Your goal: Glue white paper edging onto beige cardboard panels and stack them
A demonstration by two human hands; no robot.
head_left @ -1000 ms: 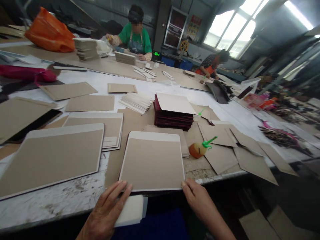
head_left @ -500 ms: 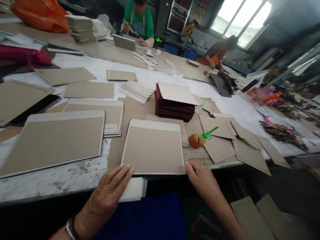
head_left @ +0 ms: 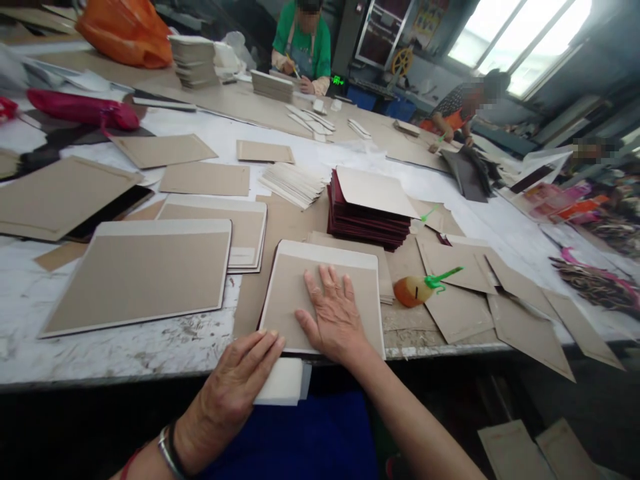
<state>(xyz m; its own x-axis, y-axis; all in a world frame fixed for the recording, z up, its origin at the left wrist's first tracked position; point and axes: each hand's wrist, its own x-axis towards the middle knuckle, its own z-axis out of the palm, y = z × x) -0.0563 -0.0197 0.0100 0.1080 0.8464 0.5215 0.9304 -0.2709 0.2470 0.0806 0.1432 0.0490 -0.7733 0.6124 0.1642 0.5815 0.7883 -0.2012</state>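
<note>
Since the earlier frame, the right hand (head_left: 333, 313) has moved from beside the lower right corner of the tan panel (head_left: 286, 287) onto its face, while the left hand (head_left: 235, 380) stays at the lower left corner. Now the panel lies at lower centre, along the near edge of the surface (head_left: 125, 353), directly under the right hand, which is flat, palm down, with its fingers spread. The left hand's fingers lie close together, their tips on the panel's corner; its thumb is hidden, so I cannot tell whether it pinches anything. A white block (head_left: 280, 385) shows just below that corner, partly covered by this hand.

Flat and roughly rectangular, the panel has rounded upper corners, a pale band across the top, narrow pale borders and a dark edge down its left side.

To its left lies a larger, similar panel (head_left: 145, 277), partly over smaller ones. Behind it, near the centre, stands a dark red stack (head_left: 367, 223) topped with a pale sheet. Right of the panel, a bottle (head_left: 414, 291) with amber contents and a green spout leans beside loose tan sheets (head_left: 457, 317). At upper left sits an orange bag (head_left: 125, 33).
</note>
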